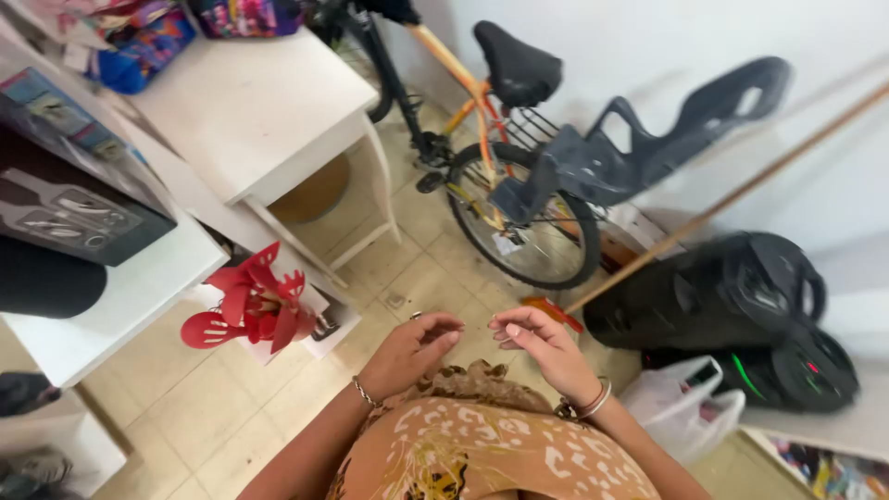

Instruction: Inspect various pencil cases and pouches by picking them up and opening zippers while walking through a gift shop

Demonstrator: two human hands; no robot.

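Both hands, left hand (412, 347) and right hand (542, 347), are held half-curled and empty; red utensils (250, 310), light and stiff, are seen at nine o'clock.

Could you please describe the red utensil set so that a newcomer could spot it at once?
Start at the white table on the left. Below it, on the tiled floor, the red utensil set fans out from a pack. Nothing else nearby is bright red with slotted spatula heads.

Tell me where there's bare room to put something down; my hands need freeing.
Bare patches: the white table top beside the bicycle, and the tiled floor between the table leg and the rear wheel. Crowded: the floor by the black speakers and plastic bag, and the shelf corner with red utensils.
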